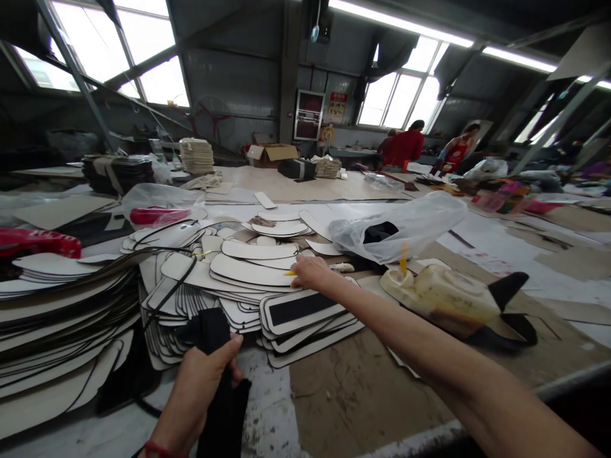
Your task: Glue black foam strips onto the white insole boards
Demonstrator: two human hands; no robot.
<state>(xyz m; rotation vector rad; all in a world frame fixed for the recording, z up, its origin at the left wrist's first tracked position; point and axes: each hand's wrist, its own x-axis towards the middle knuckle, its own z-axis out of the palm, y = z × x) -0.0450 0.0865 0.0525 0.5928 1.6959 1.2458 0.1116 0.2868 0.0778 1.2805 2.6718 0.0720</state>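
Note:
My left hand (pixel 198 388) is closed around a black strip of material (pixel 217 375) near the table's front edge. My right hand (pixel 310 272) reaches forward over a spread of white, black-edged cut pieces (pixel 248 270). Its fingers are curled on a thin yellow stick (pixel 289 273), which lies at the edge of one of those pieces. A piece with a black centre panel (pixel 298 310) lies just below my right wrist.
A tall stack of large cut sheets (pixel 52 331) fills the left. A dirty glue jug (pixel 443 296) and a clear plastic bag (pixel 401 229) sit to the right. Boxes and stacks stand at the back. People in red work far off (pixel 405 146).

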